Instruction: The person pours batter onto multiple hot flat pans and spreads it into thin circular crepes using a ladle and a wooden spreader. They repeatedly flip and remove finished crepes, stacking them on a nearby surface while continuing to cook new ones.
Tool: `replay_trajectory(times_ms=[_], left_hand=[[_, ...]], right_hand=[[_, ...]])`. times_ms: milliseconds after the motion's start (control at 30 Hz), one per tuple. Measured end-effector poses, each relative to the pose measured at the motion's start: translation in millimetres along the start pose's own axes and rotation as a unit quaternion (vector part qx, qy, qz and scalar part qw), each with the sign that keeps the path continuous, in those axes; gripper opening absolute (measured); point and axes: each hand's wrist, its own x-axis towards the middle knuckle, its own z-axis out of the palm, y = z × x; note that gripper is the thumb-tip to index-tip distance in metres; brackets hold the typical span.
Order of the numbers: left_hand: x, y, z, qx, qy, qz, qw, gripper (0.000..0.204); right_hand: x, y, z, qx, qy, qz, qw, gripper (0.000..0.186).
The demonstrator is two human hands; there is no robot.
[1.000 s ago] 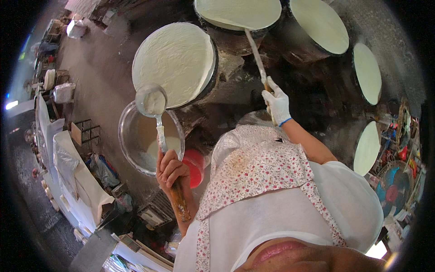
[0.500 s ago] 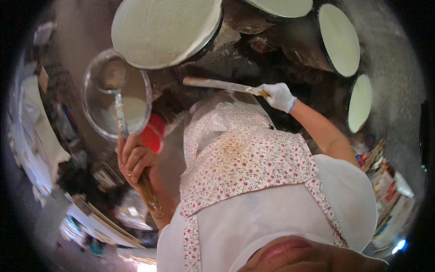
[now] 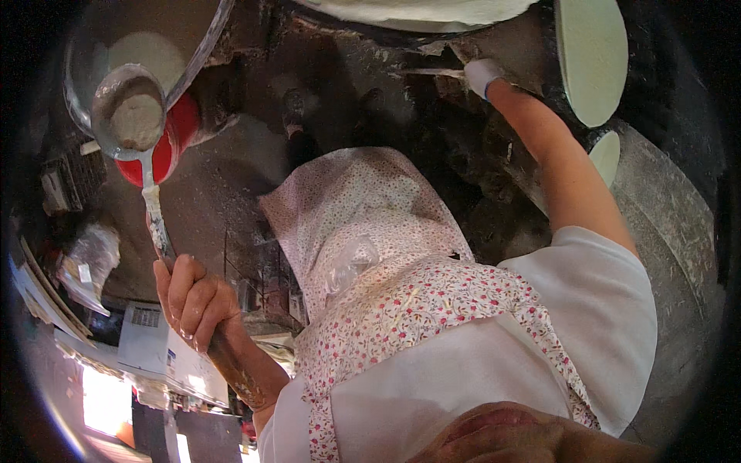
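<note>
The left hand (image 3: 193, 305) is curled tight around the handle of a metal ladle (image 3: 131, 116), whose cup, partly filled with pale batter, hangs over the rim of a clear glass bowl (image 3: 204, 46) beside a red container (image 3: 174, 143). The gloved right hand (image 3: 485, 76) grips a flat spatula (image 3: 428, 72) reaching toward the near edge of a round griddle (image 3: 417, 11) covered with a pale crepe.
</note>
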Motion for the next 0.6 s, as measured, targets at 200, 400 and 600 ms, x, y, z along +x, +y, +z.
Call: replay_trajectory(times_ms=[200, 400, 600], left_hand=[[-3, 18, -15, -0.014, 0.009, 0.009, 1.0, 0.04], [-3, 20, -14, -0.007, 0.009, 0.001, 1.0, 0.04], [-6, 17, -13, -0.006, 0.008, -0.008, 1.0, 0.042]], right_hand=[[42, 9, 56, -0.177, 0.008, 0.001, 0.984, 0.032], [37, 12, 50, -0.203, 0.029, -0.029, 0.978, 0.025], [3, 6, 9, -0.172, 0.024, -0.035, 0.984, 0.018]])
